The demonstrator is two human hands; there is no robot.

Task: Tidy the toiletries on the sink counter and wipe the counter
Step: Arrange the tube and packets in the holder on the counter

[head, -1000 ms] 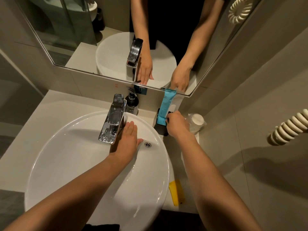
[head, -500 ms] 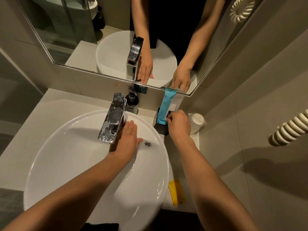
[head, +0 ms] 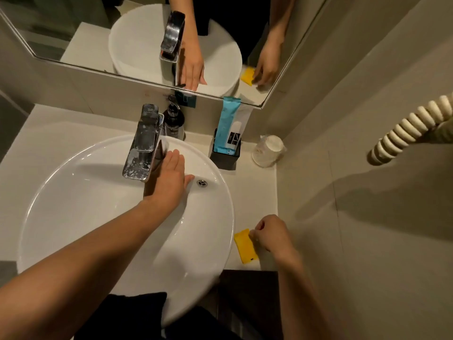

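Observation:
My left hand (head: 171, 179) lies flat and open on the far inner wall of the white basin (head: 73, 217), beside the chrome tap (head: 144, 143). My right hand (head: 272, 233) is down at the counter's near right, fingers curled and pinching the top edge of a flat yellow packet (head: 244, 249) that lies on the counter (head: 255, 187). A blue sachet (head: 226, 123) and a small white tube (head: 234, 136) stand upright in a black holder (head: 224, 157) against the back wall.
A dark pump bottle (head: 174, 121) stands behind the tap. A wrapped white cup (head: 268, 150) lies in the back right corner. The mirror (head: 137, 38) runs along the back wall, a grey tiled wall closes the right side, and a coiled white cord (head: 404, 131) hangs there.
My right hand let go of the blue sachet in the holder and moved toward me to the yellow packet. The view tilted down. My left hand stayed in the basin.

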